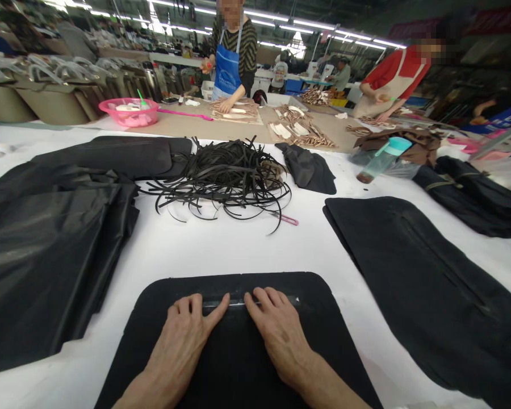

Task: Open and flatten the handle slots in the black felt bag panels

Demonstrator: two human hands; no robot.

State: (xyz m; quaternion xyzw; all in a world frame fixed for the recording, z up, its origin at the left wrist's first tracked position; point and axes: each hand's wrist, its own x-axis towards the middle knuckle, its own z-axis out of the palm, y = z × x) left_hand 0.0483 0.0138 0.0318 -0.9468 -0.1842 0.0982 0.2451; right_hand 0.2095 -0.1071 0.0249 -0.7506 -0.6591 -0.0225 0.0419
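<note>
A black fabric panel with rounded corners lies on the white table right in front of me. Both hands rest flat on it, fingers stretched out. My left hand and my right hand press side by side on a shiny strip that runs across the panel near its far edge. Neither hand holds anything.
A tangle of black strips with a pink tool lies in the middle. Black fabric piles sit at left and right. A teal-capped bottle lies far right. A pink bowl and two aproned people stand at the far table.
</note>
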